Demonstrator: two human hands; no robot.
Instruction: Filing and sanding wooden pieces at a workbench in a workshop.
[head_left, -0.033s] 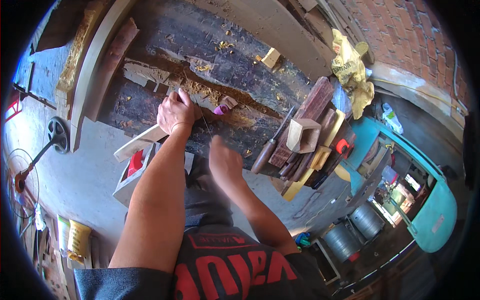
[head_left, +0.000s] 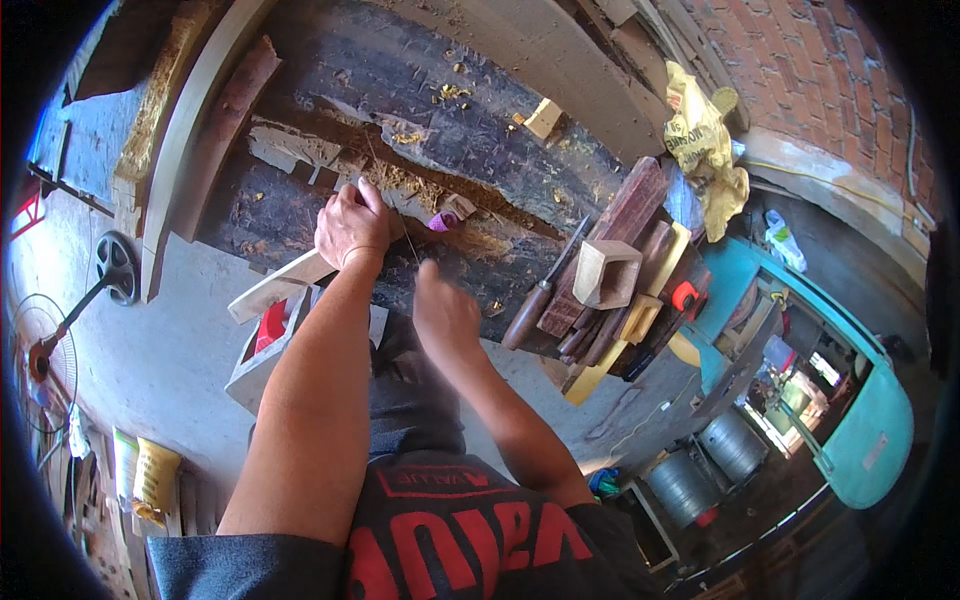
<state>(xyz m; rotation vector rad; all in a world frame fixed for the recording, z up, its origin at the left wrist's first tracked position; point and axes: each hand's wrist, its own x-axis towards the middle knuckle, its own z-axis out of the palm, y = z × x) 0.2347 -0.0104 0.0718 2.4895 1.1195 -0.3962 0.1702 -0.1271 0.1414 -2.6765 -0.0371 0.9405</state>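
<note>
My left hand (head_left: pixel 352 222) is closed over the end of a pale wooden board (head_left: pixel 280 285) at the bench's near edge, its thumb pointing away from me. My right hand (head_left: pixel 447 312) is a fist just to the right, slightly blurred. From its top a thin wire-like tool (head_left: pixel 411 240) slants up and left past my left hand; its handle is hidden in the fist. A small purple object (head_left: pixel 441 221) lies beside a wood scrap (head_left: pixel 460 206), right of my left hand. Under them is the dark, scarred workbench (head_left: pixel 510 120), strewn with shavings.
At the bench's right lie a chisel-like tool with a wooden handle (head_left: pixel 528 315), a hollow wooden block (head_left: pixel 607 273), reddish wood strips (head_left: pixel 620 225) and a yellow wood piece (head_left: pixel 640 318). A box with something red (head_left: pixel 262 340) stands below the board. A turquoise machine (head_left: pixel 870 440) stands right.
My right hand has shifted slightly up and to the left, towards my left hand. The left hand stays on the board.
</note>
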